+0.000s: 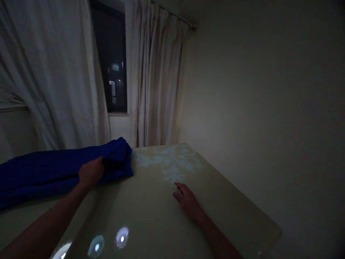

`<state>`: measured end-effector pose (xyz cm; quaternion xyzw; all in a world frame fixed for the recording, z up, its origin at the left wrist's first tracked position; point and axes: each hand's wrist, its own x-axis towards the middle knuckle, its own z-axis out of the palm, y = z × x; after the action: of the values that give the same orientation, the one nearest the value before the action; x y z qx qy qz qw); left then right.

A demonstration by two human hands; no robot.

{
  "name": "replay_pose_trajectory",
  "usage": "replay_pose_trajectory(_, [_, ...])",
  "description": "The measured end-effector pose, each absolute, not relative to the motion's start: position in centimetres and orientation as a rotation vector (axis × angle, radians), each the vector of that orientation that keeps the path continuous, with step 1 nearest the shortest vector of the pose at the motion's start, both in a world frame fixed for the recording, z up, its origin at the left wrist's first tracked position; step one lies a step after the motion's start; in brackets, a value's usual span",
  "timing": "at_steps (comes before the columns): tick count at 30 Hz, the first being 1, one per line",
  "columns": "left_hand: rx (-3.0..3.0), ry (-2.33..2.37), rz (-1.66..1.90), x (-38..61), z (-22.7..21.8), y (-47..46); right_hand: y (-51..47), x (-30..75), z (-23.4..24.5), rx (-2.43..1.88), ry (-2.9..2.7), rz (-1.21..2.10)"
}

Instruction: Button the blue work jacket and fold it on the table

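Observation:
A dark blue piece of cloth, bunched and folded lengthwise, lies across the left part of the glossy table. My left hand is closed on the cloth near its right end, where the fabric rises a little. What kind of garment or cloth it is cannot be made out. My right hand is over the middle of the table, to the right of the cloth and apart from it. Its fingers are spread, the thumb away from the others, with nothing in them.
A pale leaf pattern marks the table's far right corner. Light curtains hang behind the table on both sides of a dark window. A plain wall runs along the right. Lamp reflections show at the near side.

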<state>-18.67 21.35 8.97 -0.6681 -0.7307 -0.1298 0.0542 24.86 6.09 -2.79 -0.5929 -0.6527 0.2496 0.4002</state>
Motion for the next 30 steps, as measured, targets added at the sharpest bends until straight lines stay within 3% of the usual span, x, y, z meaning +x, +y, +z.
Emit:
replay_pose_trajectory(5, [-2.192, -1.873, -0.747, -13.4, 14.1, 14.1, 8.8, 24.9, -2.2, -1.419, -1.375, 0.920])
replay_pose_trajectory(10, [-3.244, -1.568, -0.673, -10.8, 11.8, 6.3, 8.1, 29.5, 0.2, -1.346, -1.208, 1.264])
replay_pose_trajectory(16, [-2.321, -2.270, -0.561, -18.2, 3.8, 10.9, 6.3, 34.3, 1.0, -1.491, -1.206, 1.073])
replay_pose_trajectory(21, [-2.424, -2.759, -1.153, -18.4, 2.0, 11.1, 6.2, 32.8, 0.6, -1.453, -1.423, 0.874])
replay_pose_trajectory(24, [-2.360, -2.956, -1.710, -16.6, 4.2, 10.3, 6.8, 31.8, 2.9, -1.403, -1.499, 0.670])
replay_pose_trajectory(27, [-2.316, -2.739, -2.181, -15.9, 8.9, 11.4, 8.3, 31.3, 8.1, -1.372, -1.541, 0.443])
replay_pose_trajectory(30, [-2.191, -2.357, -2.104, -15.9, 14.0, 14.2, 11.2, 30.6, 14.0, -1.461, -1.501, 0.249])
